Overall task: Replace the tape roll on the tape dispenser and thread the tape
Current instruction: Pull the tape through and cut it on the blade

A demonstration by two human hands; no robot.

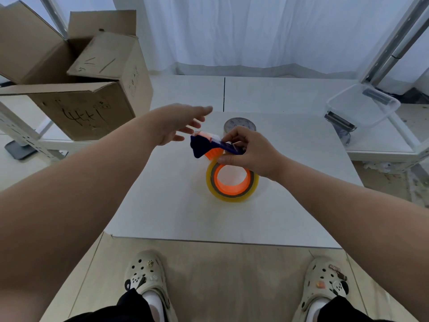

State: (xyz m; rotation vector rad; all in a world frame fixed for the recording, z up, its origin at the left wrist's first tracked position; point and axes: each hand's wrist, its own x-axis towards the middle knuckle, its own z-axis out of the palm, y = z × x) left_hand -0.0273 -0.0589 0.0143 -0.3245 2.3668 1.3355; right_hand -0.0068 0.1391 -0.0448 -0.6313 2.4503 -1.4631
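A yellowish tape roll [232, 197] sits on the orange hub of the tape dispenser [228, 180], which stands on the white table [162, 205]. My right hand [246, 152] grips the dispenser's dark blue handle and cutter part [204, 146] from above, thumb against the roll. My left hand [183, 123] hovers just left of the cutter end, fingers spread and straight, holding nothing. A second roll of tape [240, 124] lies behind my right hand, partly hidden.
Open cardboard boxes [92, 89] stand on a rack at the left. A clear plastic bin [362, 105] sits at the right on a second white surface. The table's near edge is just above my feet.
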